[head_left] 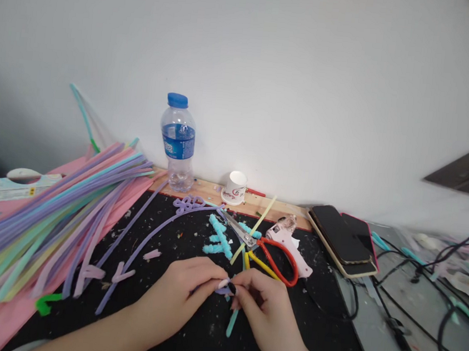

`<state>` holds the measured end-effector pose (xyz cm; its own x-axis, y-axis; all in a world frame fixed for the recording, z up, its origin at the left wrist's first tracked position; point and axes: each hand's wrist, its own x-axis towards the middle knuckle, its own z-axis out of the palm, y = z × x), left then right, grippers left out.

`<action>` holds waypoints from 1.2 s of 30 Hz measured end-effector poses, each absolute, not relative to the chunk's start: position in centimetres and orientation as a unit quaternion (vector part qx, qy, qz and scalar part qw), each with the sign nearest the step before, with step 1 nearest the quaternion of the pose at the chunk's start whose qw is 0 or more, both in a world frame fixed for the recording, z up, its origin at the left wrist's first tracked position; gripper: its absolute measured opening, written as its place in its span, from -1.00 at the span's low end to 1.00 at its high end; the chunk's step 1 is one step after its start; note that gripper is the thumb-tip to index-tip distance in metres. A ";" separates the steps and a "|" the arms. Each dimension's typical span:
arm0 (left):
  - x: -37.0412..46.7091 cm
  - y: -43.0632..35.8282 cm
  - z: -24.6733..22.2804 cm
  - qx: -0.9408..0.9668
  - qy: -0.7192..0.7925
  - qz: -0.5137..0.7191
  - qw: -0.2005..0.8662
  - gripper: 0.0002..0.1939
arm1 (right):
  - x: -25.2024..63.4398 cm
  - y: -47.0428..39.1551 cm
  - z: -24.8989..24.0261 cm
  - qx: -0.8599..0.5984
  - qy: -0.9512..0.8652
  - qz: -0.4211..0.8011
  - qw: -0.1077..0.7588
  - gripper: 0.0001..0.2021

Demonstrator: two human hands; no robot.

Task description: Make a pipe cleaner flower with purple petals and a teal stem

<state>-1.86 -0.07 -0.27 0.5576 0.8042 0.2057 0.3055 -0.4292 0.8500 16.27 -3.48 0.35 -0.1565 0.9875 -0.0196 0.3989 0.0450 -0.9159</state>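
Observation:
My left hand [187, 285] and my right hand [265, 304] meet fingertip to fingertip low in the middle of the view. Both pinch a small purple pipe cleaner piece [223, 291], mostly covered by the fingers. Below the right fingers, a teal pipe cleaner [231, 325] sticks out. Just beyond the hands lie light-blue twisted pipe cleaner shapes [218, 236] and scissors [249, 241] with red and yellow handles. A pale yellow pipe cleaner [264, 215] crosses near the blades. Purple looped petals [189, 205] rest farther back beside a long purple stem [157, 228].
Bundled pastel pipe cleaners [67, 208] cover the left side. Along the wall stand a plastic bottle [178, 141] and a paper cup [233, 189]. A pink glue gun [301, 261] lies right of the scissors, then stacked phones [340, 231] and black cables [398, 293].

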 end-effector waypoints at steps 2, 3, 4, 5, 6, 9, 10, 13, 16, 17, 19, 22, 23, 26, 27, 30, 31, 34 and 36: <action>-2.0 -0.1 -0.2 0.798 0.341 0.301 0.395 -0.78 | 16.3 -3.6 0.4 -0.546 -0.640 0.414 0.347 -0.85; -2.0 -0.1 -0.2 0.804 0.338 0.295 0.391 -0.77 | 16.2 -3.6 0.4 -0.545 -0.643 0.412 0.345 -0.85; -2.0 -0.1 -0.1 0.808 0.336 0.289 0.389 -0.76 | 16.2 -3.6 0.5 -0.544 -0.646 0.411 0.344 -0.85; -2.0 -0.1 -0.1 0.809 0.336 0.284 0.389 -0.76 | 16.2 -3.6 0.5 -0.544 -0.647 0.410 0.342 -0.85; -2.0 -0.1 0.0 0.809 0.338 0.282 0.390 -0.76 | 16.3 -3.5 0.6 -0.544 -0.648 0.410 0.341 -0.85; -2.0 -0.1 0.2 0.797 0.355 0.283 0.399 -0.74 | 16.3 -3.4 0.7 -0.547 -0.651 0.404 0.338 -0.85; -2.0 -0.2 0.3 0.794 0.360 0.281 0.401 -0.72 | 16.3 -3.4 0.7 -0.547 -0.653 0.402 0.336 -0.85; -1.9 -0.2 0.5 0.795 0.368 0.269 0.399 -0.76 | 16.3 -3.4 0.6 -0.542 -0.662 0.400 0.329 -0.85; -1.9 -0.2 0.5 0.805 0.374 0.262 0.379 -0.85 | 16.2 -3.4 0.6 -0.534 -0.678 0.391 0.319 -0.85; -1.9 -0.2 0.5 0.808 0.373 0.263 0.372 -0.85 | 16.1 -3.5 0.7 -0.531 -0.683 0.388 0.317 -0.84; -1.9 -0.1 0.3 0.811 0.371 0.270 0.363 -0.81 | 16.1 -3.5 0.8 -0.526 -0.685 0.389 0.319 -0.84; -1.8 -0.2 0.2 0.798 0.381 0.292 0.365 -0.78 | 15.8 -3.7 0.9 -0.526 -0.669 0.408 0.331 -0.87; -1.8 -0.3 0.1 0.790 0.388 0.300 0.368 -0.77 | 15.7 -3.8 0.8 -0.527 -0.664 0.413 0.332 -0.89; -1.6 -0.6 -0.1 0.760 0.412 0.298 0.405 -0.74 | 15.3 -3.9 0.6 -0.530 -0.656 0.419 0.336 -0.92; -1.5 -0.7 -0.2 0.746 0.416 0.292 0.430 -0.73 | 15.2 -3.9 0.5 -0.532 -0.651 0.421 0.339 -0.91; -1.5 -0.9 -0.3 0.709 0.414 0.282 0.496 -0.74 | 15.0 -3.9 0.2 -0.544 -0.615 0.449 0.353 -0.93; -1.5 -1.0 -0.2 0.704 0.410 0.283 0.506 -0.74 | 15.0 -3.9 0.1 -0.546 -0.598 0.465 0.359 -0.95; -1.6 -0.8 0.3 0.712 0.404 0.279 0.502 -0.74 | 15.0 -3.8 0.1 -0.524 -0.540 0.527 0.394 -0.94; -1.7 -0.7 0.8 0.729 0.400 0.266 0.488 -0.73 | 15.1 -3.7 0.2 -0.492 -0.509 0.566 0.423 -0.92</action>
<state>-1.69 -0.70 0.79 0.5387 0.8425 -0.0030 0.3243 -0.2041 0.9237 15.08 -3.72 0.15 -0.1581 0.9794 -0.1256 0.0224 -0.1236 -0.9921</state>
